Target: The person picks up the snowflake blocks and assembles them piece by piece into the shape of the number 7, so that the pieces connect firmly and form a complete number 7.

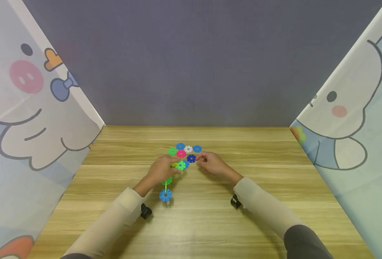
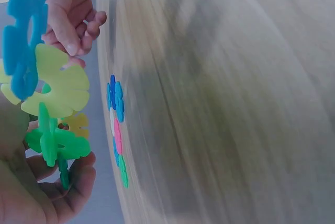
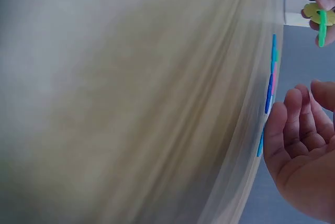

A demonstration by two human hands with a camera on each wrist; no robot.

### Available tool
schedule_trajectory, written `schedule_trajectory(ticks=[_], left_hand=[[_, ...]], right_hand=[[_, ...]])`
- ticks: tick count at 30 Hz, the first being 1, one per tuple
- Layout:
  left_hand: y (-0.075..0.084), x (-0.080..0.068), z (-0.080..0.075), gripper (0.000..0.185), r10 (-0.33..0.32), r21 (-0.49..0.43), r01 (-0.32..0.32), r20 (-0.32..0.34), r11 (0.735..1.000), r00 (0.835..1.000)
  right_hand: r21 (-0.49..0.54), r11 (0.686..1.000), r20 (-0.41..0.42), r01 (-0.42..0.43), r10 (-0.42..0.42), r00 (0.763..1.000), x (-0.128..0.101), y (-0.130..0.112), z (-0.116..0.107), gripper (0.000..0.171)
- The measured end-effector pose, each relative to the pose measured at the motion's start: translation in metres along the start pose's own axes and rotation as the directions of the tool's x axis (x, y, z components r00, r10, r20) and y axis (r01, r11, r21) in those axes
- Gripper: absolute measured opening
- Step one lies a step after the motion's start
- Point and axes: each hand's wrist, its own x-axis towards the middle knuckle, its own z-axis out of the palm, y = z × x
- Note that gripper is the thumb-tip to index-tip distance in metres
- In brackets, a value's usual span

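Observation:
Notched plastic building discs joined in a chain hang from my left hand (image 1: 161, 169), which pinches the chain near its far end. In the left wrist view the chain includes a blue disc (image 2: 23, 35), a pale yellow disc (image 2: 57, 82) and a green disc (image 2: 49, 137). Another green disc (image 1: 180, 165) sits just past the left fingertips in the head view. My right hand (image 1: 212, 163) holds nothing, its fingers loosely bent beside a dark blue disc (image 1: 191, 158) that lies flat on the table.
Loose discs lie beyond the hands on the wooden table (image 1: 204, 216): a pink disc (image 1: 181, 153), a white disc (image 1: 188, 149), a green disc (image 1: 172, 151) and blue discs, one of them a blue disc (image 1: 197, 148) at the right. A grey panel (image 1: 194, 64) stands behind.

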Motion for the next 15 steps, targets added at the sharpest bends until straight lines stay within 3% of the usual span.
schedule_trajectory(ticks=[5,10,15], left_hand=[[-0.001,-0.003,-0.001,0.051,-0.005,0.003,0.005,0.012,1.0,1.0],[0.001,-0.004,-0.002,0.05,-0.003,0.001,0.003,0.014,1.0,1.0],[-0.001,-0.003,0.0,0.05,0.003,-0.004,-0.002,0.013,1.0,1.0]], right_hand=[[-0.227,0.97,0.012,0.087,-0.086,0.996,0.013,-0.003,0.007,0.019],[-0.325,0.936,0.059,0.133,-0.12,0.991,0.025,-0.006,0.015,0.02],[-0.349,0.927,0.108,0.139,-0.107,0.988,0.033,-0.011,0.02,0.026]])
